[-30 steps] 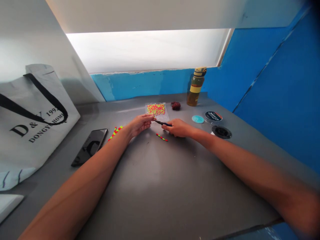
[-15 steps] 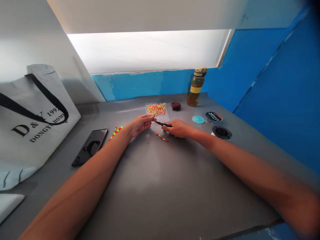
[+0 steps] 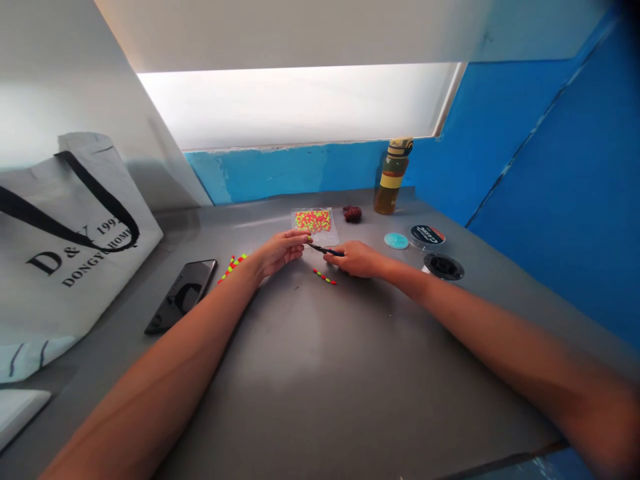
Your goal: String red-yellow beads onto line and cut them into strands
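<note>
My left hand has thumb and fingertips pinched on a tiny yellow-green and red bead. From the right, my right hand grips a slim dark tool with a blue handle; whether it is scissors or pliers I cannot tell. The tool's narrow tip reaches the left fingertips, close to the bead. Below the hands, a short strand of red and yellow-green beads lies on the grey table. More bead strands lie left of my left wrist, partly hidden by the forearm.
Behind the hands lies a clear bag of beads beside a dark red bundle. A bottle, turquoise disc, round labelled case and black spool are right. A phone and large bag are left.
The camera view has shifted very slightly. Both hands keep nearly the same pose, with the tool tip still at the left fingertips; the bead there shows a little more yellow-green.
</note>
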`<state>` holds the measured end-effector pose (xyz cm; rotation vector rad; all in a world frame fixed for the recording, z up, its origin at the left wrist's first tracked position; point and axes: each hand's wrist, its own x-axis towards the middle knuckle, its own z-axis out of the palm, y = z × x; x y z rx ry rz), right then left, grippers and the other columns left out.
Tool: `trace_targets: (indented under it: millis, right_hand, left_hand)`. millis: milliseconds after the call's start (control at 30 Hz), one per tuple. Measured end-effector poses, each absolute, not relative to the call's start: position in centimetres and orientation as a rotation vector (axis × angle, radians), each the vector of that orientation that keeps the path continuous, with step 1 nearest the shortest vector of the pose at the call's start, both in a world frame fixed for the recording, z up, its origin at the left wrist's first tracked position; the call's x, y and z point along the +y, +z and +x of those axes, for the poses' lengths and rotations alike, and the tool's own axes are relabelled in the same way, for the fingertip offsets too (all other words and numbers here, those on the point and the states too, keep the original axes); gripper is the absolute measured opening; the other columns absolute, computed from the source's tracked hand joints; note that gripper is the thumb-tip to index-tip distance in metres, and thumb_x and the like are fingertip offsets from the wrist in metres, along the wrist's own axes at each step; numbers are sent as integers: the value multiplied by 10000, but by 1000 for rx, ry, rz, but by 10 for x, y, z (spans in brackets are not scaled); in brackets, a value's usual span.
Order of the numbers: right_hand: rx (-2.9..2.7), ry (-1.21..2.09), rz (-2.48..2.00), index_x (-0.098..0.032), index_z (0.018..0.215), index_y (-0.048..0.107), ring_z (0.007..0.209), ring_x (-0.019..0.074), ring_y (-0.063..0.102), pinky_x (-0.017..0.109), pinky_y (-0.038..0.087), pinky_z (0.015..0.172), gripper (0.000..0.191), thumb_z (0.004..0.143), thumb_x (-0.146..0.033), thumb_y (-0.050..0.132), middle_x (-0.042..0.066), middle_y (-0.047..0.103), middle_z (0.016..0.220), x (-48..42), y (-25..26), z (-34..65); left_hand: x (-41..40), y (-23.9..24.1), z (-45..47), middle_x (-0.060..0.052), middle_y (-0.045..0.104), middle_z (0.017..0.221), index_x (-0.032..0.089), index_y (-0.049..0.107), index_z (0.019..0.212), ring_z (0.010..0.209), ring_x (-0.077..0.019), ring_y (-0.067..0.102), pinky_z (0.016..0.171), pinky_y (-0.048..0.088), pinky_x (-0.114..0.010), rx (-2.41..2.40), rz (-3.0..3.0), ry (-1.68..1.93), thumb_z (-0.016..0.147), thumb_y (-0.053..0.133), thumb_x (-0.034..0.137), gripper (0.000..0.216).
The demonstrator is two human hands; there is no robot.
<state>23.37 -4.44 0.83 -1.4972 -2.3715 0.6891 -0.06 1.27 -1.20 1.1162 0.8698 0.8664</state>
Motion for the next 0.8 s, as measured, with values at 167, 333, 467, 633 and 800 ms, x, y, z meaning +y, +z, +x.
trace_targets:
  millis: [167, 333, 467, 633, 800]
  right_hand:
    - [-2377, 667, -1486, -206, 1046, 736, 566, 148, 535, 255, 305, 546, 419, 985, -521, 467, 42, 672, 705, -44, 8, 233]
    - [-2345, 651, -1534, -184, 1050, 744, 606, 160, 571, 245, 335, 566, 430, 979, -516, 479, 53, 693, 726, -47, 9, 233]
    - [-2391, 621, -1507, -194, 1102, 739, 651, 169, 598, 243, 356, 594, 442, 986, -515, 458, 61, 713, 795, -48, 11, 234]
    - [-2445, 631, -1519, -205, 1139, 720, 648, 163, 602, 245, 346, 582, 466, 992, -538, 431, 62, 720, 841, -45, 11, 234]
    - [-2468, 636, -1515, -179, 1098, 714, 628, 152, 583, 251, 325, 577, 475, 998, -534, 415, 64, 707, 816, -44, 11, 234]
  left_hand:
    - [14, -13, -1, -84, 714, 1074, 162, 711, 1093, 696, -61, 585, 694, 520, -191, 864, 1136, 856, 771, 810, 250, 348]
    - [11, -10, 2, -103, 710, 1086, 134, 742, 979, 674, -64, 564, 649, 512, -185, 885, 1179, 820, 795, 782, 316, 262]
    - [9, -9, 3, -93, 703, 1003, 112, 750, 915, 670, -61, 559, 637, 501, -167, 905, 1204, 815, 783, 784, 289, 224]
    - [10, -11, 3, -60, 676, 861, 114, 737, 894, 661, -64, 573, 643, 499, -172, 913, 1203, 812, 784, 777, 263, 190]
    - [9, -11, 4, -53, 669, 854, 118, 741, 877, 656, -62, 574, 639, 503, -167, 926, 1211, 823, 775, 782, 256, 176]
